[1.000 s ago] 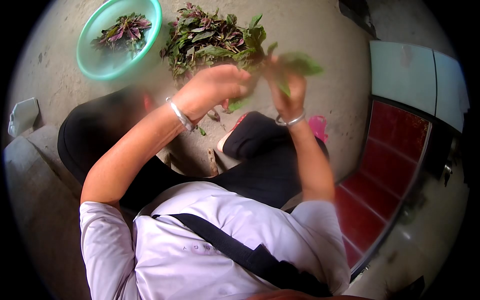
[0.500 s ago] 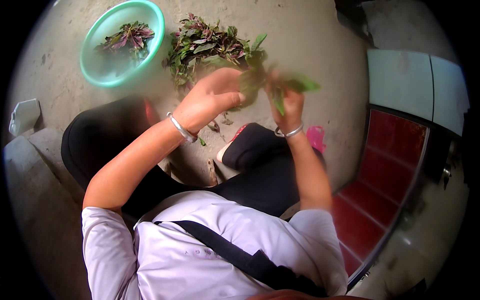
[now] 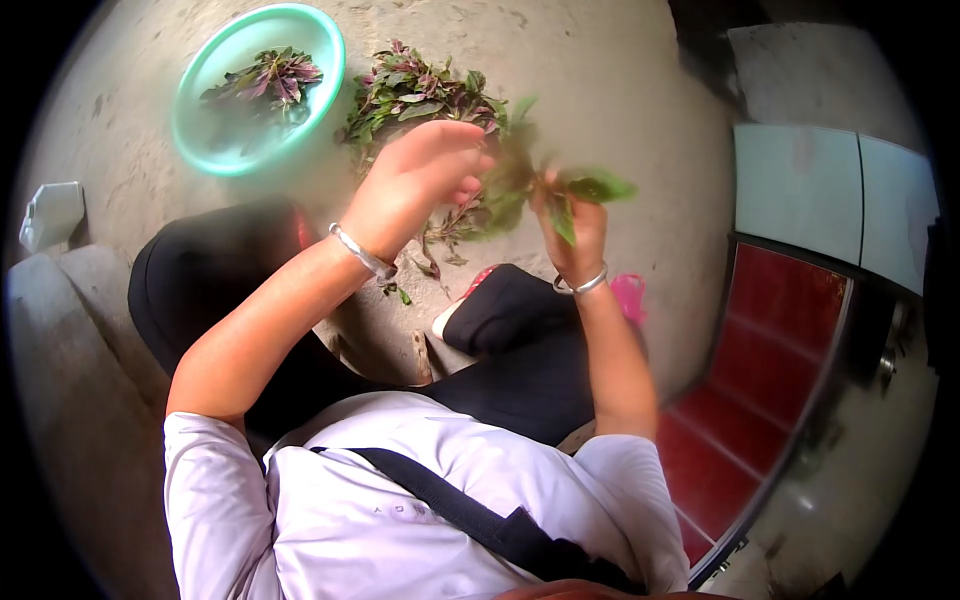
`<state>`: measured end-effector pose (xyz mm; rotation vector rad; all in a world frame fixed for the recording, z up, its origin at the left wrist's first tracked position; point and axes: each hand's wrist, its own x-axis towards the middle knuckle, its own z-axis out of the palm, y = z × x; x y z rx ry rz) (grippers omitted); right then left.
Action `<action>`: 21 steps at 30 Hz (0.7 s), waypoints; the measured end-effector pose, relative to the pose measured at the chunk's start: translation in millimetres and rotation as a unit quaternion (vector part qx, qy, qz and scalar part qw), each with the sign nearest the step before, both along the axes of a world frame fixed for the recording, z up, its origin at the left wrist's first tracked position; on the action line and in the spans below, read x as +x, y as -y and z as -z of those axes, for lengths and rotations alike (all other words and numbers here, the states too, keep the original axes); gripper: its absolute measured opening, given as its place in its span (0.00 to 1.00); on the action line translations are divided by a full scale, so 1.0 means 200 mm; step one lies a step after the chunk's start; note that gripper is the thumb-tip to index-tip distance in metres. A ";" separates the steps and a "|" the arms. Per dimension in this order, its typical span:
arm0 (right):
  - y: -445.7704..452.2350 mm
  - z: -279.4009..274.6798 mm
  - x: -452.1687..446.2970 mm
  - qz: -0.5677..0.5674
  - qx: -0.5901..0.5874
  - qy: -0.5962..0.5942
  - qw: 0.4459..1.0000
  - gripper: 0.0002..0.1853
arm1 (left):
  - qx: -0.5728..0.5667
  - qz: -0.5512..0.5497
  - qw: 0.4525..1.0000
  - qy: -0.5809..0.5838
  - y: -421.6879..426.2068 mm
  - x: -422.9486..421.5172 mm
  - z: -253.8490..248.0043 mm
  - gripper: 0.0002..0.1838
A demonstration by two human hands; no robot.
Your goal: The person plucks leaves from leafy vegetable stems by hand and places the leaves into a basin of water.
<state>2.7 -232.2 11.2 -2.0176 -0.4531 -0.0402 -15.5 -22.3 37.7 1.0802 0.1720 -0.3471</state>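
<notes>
My right hand [image 3: 576, 235] is closed around the stem of an amaranth sprig [image 3: 598, 186], whose green leaves spread out above and to both sides of the fingers. My left hand [image 3: 425, 180] is just left of the sprig, its fingers bent and apart; nothing shows between them. Motion blurs the leaves nearest those fingertips, so I cannot tell whether they touch. Beyond my left hand lies a heap of green and purple amaranth [image 3: 425, 95] on the floor. A turquoise basin [image 3: 183, 125] at the upper left holds a small bunch of the same leaves.
Some loose leaves [image 3: 452, 232] lie on the concrete floor [image 3: 640, 90] below my hands. A pink plastic bag [image 3: 629, 296] is beside my right knee. To the right stands a cabinet with pale doors [image 3: 797, 185] and red panels [image 3: 780, 300]. A whitish container [image 3: 52, 215] sits far left.
My left hand's fingers have loosened and drawn slightly left from the sprig's leaves. My right hand still grips the sprig in nearly the same place. The view has shifted slightly.
</notes>
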 end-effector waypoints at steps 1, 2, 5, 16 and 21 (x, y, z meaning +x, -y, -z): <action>0.00 0.00 0.00 0.000 -0.008 -0.012 1.000 0.10 | -0.003 -0.003 1.000 0.002 -0.01 0.00 0.00 0.17; 0.00 0.00 -0.01 -0.001 -0.016 -0.024 1.000 0.11 | 0.007 -0.001 1.000 0.000 -0.01 0.00 0.00 0.17; -0.01 -0.02 -0.01 -0.003 -0.060 -0.065 0.996 0.13 | 0.036 0.009 0.999 0.008 -0.01 0.01 0.01 0.17; -0.02 -0.03 -0.01 -0.087 -0.083 -0.043 0.992 0.13 | 0.095 0.038 0.994 0.048 -0.02 0.02 0.02 0.13; -0.03 -0.04 -0.01 -0.092 -0.073 -0.018 0.993 0.12 | 0.058 -0.011 0.997 0.043 -0.01 0.03 0.06 0.08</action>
